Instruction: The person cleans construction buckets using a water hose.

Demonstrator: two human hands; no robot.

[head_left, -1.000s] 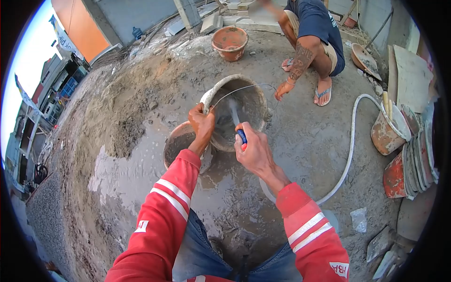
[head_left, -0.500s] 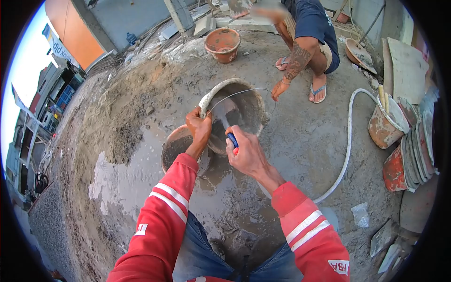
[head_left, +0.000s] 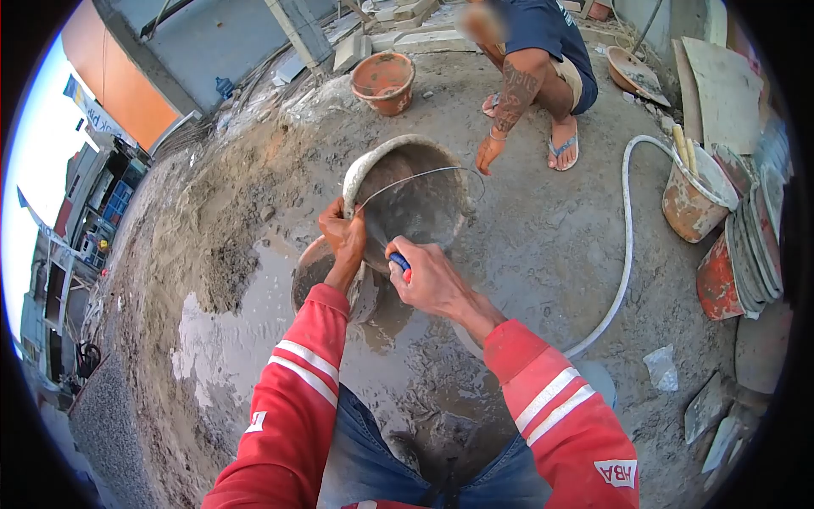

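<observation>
The large bucket (head_left: 360, 174) was tilted in front of the person, its mouth facing up and toward them. The left hand (head_left: 343, 239) had its grip clamped on the near left edge of the rim, and the right hand (head_left: 431, 278) had its grip wrapped around a blue-and-red nozzle (head_left: 399, 261) at the lower edge of the mouth. A thin wire handle (head_left: 421, 175) arched across the opening and past its right side.

A second bucket (head_left: 310, 270) sat just beside the large one, at its lower left, leaving little room there. On the right, a wide stretch of wet ground (head_left: 551, 246) separated the large bucket from the curved pale hose (head_left: 627, 229). Beyond the rim, a co-worker's hand (head_left: 489, 155) hung near the wire handle, apart from it. An orange tub (head_left: 384, 88) stood farther back, well apart from the large bucket.
</observation>
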